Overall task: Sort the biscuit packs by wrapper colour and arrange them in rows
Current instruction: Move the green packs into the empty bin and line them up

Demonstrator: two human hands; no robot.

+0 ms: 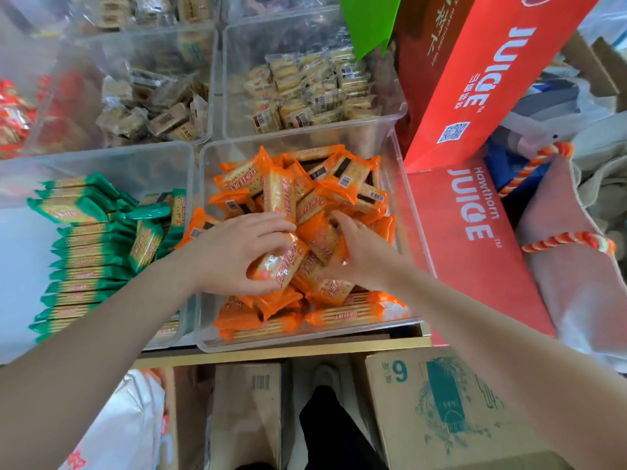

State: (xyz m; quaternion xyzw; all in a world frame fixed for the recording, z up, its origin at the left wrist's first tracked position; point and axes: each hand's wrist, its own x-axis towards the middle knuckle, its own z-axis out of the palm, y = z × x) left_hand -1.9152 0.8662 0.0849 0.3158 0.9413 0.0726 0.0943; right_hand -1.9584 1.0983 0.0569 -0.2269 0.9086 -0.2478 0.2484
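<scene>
Orange biscuit pack [280,266] gripped in curled left hand [234,254], above heaped orange packs [305,195] in clear bin [397,184] at counter's front edge. Right hand [363,252] buried fingers-down among packs beside it; grip unclear. Green packs [84,252] rowed in left bin [101,157].

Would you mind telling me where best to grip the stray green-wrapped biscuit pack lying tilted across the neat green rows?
Probably by its two long edges, pinched from above: the stray green-wrapped biscuit pack lies flat and tilted atop the neat green rows, top face exposed. Its crimped ends look flimsy.
</scene>
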